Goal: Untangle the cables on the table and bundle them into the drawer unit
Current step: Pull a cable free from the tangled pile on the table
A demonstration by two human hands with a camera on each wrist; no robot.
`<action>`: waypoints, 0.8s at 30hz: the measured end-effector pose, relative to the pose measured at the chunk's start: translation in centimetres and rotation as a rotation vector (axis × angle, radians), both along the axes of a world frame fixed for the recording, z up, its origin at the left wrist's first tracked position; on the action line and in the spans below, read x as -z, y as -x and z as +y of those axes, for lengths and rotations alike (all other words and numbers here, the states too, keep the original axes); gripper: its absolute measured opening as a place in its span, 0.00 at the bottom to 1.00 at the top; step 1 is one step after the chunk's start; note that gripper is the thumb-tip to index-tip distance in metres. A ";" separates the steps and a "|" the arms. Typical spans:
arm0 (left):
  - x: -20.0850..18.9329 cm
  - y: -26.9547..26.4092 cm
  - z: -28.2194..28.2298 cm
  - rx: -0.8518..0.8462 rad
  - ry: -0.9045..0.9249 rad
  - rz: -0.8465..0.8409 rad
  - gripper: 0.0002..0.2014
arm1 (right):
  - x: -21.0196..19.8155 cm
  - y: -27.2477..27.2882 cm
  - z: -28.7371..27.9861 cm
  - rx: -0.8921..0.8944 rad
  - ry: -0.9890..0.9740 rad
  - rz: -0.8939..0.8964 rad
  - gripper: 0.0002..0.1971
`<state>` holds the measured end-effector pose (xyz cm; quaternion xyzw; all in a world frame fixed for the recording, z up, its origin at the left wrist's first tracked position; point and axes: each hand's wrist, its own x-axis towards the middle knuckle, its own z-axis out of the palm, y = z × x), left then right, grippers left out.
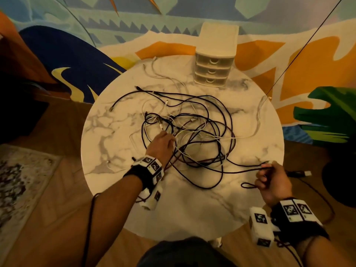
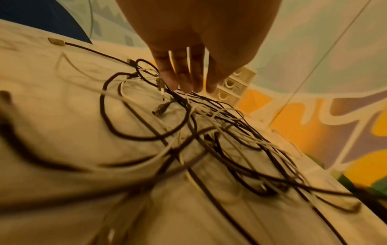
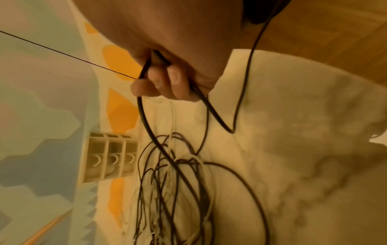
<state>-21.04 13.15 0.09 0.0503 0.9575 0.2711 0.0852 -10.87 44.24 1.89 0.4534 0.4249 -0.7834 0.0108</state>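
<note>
A tangle of dark and white cables [image 1: 192, 132] sprawls over the middle of the round marble table [image 1: 107, 120]. My left hand [image 1: 161, 145] reaches into the heap, its straight fingers [image 2: 184, 79] touching the crossing strands [image 2: 188, 106] without curling round any. At the table's right front my right hand [image 1: 271, 182] grips a dark cable [image 1: 240, 171], fingers [image 3: 167, 82] curled round it; a short loop [image 1: 248, 185] sticks out to the left of the fist. The white three-drawer unit [image 1: 213, 60] stands at the table's far edge, all drawers closed.
White cables [image 1: 159, 74] trail to the left of the drawer unit and one [image 1: 259, 116] curves along the right rim. A thin dark line [image 1: 300, 47] slants up to the right. A green plant [image 1: 331, 116] and dark pot sit right of the table.
</note>
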 end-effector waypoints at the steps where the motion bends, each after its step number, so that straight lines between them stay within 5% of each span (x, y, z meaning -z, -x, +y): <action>1: -0.1 1.2 0.0 0.000 0.034 -0.051 0.15 | -0.4 0.4 -0.3 0.008 0.051 0.012 0.20; 7: 0.8 5.8 -0.6 0.307 0.430 -0.333 0.32 | -3.3 2.1 -0.9 0.062 0.221 0.103 0.19; 12: 2.6 5.8 -1.2 0.305 0.505 -0.181 0.21 | -5.8 2.7 1.6 0.241 0.241 0.246 0.11; 16: 1.6 5.7 -0.4 0.197 0.365 -0.148 0.19 | -6.4 2.8 2.3 0.296 0.174 0.265 0.15; 20: -1.4 3.0 2.8 0.121 -0.015 0.118 0.16 | -4.8 2.4 -0.2 0.240 0.163 0.220 0.14; 24: -4.4 -0.9 7.5 0.456 -0.214 0.011 0.31 | -3.8 2.2 -1.9 0.186 0.148 0.183 0.17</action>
